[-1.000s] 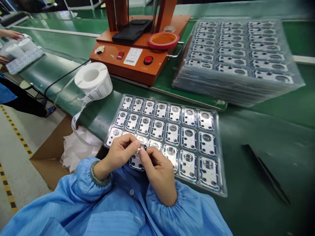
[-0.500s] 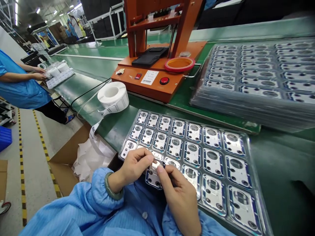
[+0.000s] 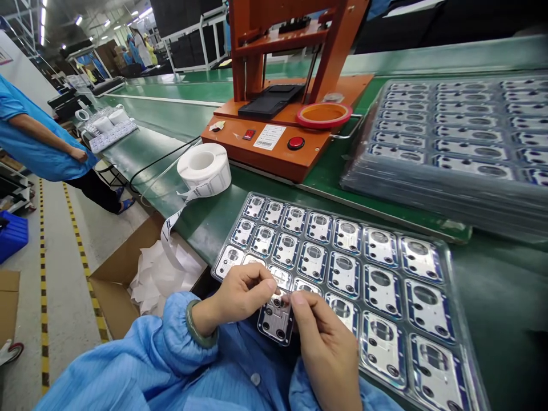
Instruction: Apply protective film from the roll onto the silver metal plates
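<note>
A small silvery metal plate (image 3: 276,325) with dark round holes and dark blue edging is held up in front of me, over the near edge of the tray. My left hand (image 3: 242,292) pinches its upper left corner between thumb and fingers. At the upper right edge, my right hand (image 3: 327,348) is closed in a pinch; whether a thin piece is also between its fingertips I cannot make out. Beneath and beyond lies a clear plastic tray (image 3: 460,285) with rows of similar plates, partly covered by my hands.
A roll of printed labels (image 3: 205,168) trails its strip toward a cardboard box (image 3: 113,285) of white paper scraps. An orange press (image 3: 261,142) with red tape on it stands behind the tray. Stacked filled trays (image 3: 385,182) are at right. A co-worker (image 3: 40,134) stands left.
The plate in my hands has tilted to show more of its face, and the bright patch near its top is gone. The view has shifted slightly. The co-worker's hand has drawn back from the bench.
</note>
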`<action>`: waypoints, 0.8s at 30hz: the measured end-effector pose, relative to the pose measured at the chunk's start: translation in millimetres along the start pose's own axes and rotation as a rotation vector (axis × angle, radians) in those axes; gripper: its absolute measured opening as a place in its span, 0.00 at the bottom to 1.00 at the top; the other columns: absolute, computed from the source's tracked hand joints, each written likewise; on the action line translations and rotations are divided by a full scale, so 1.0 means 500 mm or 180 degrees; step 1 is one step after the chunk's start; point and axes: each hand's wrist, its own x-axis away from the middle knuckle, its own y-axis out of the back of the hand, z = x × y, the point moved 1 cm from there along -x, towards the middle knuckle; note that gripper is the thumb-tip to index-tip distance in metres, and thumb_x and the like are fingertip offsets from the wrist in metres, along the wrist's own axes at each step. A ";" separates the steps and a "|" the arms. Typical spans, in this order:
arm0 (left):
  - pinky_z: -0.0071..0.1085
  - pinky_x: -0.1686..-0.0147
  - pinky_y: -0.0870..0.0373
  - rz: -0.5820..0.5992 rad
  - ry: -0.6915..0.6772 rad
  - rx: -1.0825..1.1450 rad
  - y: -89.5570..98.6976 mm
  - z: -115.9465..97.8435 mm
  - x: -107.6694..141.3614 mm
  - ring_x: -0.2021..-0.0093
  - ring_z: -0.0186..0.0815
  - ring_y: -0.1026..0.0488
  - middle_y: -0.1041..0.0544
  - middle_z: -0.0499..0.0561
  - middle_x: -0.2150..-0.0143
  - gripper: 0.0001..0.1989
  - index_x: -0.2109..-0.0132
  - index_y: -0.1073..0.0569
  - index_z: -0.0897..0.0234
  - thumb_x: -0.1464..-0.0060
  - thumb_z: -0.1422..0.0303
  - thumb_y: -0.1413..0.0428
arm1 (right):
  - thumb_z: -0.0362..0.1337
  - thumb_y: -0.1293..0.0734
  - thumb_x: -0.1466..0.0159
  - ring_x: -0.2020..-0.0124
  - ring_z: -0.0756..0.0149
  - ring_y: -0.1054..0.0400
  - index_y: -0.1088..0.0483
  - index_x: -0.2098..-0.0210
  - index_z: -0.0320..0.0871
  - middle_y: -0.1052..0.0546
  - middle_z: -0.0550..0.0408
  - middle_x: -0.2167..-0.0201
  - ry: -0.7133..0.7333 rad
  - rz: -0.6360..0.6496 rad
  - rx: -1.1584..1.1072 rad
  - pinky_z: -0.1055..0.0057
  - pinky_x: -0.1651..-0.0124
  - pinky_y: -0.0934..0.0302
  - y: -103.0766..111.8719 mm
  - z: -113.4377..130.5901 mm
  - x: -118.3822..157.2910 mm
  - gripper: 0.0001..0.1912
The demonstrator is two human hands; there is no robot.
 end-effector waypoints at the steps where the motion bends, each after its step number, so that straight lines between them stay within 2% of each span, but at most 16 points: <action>1: 0.26 0.73 0.38 0.0022 0.0029 0.0006 0.000 -0.001 0.000 0.75 0.28 0.38 0.33 0.48 0.76 0.20 0.73 0.33 0.67 0.46 0.53 0.47 | 0.49 0.38 0.37 0.81 0.69 0.38 0.30 0.75 0.43 0.31 0.58 0.82 0.0000 -0.0033 0.0006 0.76 0.79 0.41 0.000 0.001 0.000 0.18; 6: 0.24 0.80 0.44 0.0228 0.0306 0.0206 0.001 0.002 0.003 0.81 0.25 0.41 0.38 0.44 0.81 0.21 0.73 0.35 0.65 0.46 0.51 0.47 | 0.48 0.37 0.38 0.82 0.70 0.39 0.30 0.76 0.43 0.31 0.59 0.83 0.0013 -0.0142 -0.0085 0.76 0.80 0.42 0.002 0.003 -0.001 0.18; 9: 0.24 0.80 0.44 0.0252 0.0220 0.0123 0.002 0.005 0.004 0.80 0.26 0.41 0.38 0.45 0.81 0.20 0.73 0.35 0.66 0.46 0.53 0.47 | 0.48 0.37 0.38 0.81 0.69 0.38 0.30 0.77 0.43 0.31 0.59 0.83 -0.0002 -0.0160 -0.0080 0.76 0.80 0.42 0.002 0.000 0.000 0.18; 13: 0.24 0.78 0.43 -0.0015 -0.0012 0.0064 0.001 0.005 0.007 0.78 0.26 0.41 0.36 0.46 0.77 0.18 0.72 0.34 0.66 0.45 0.55 0.47 | 0.48 0.38 0.37 0.81 0.69 0.37 0.30 0.74 0.43 0.30 0.58 0.82 -0.0068 -0.0102 0.0002 0.76 0.79 0.42 -0.001 -0.001 0.001 0.18; 19: 0.24 0.79 0.43 -0.0428 0.0010 0.0086 0.001 0.011 0.010 0.80 0.26 0.42 0.38 0.43 0.80 0.18 0.72 0.36 0.65 0.44 0.55 0.48 | 0.48 0.39 0.36 0.83 0.71 0.42 0.31 0.74 0.43 0.35 0.61 0.84 0.0001 0.0071 -0.0019 0.75 0.81 0.45 -0.005 0.004 0.001 0.18; 24: 0.24 0.78 0.41 -0.0526 -0.0064 -0.0081 0.001 0.013 0.013 0.78 0.26 0.40 0.37 0.44 0.78 0.17 0.73 0.35 0.65 0.44 0.56 0.47 | 0.46 0.39 0.36 0.83 0.71 0.43 0.32 0.76 0.43 0.37 0.61 0.85 -0.0001 0.0094 -0.0062 0.75 0.81 0.47 -0.009 0.002 0.003 0.17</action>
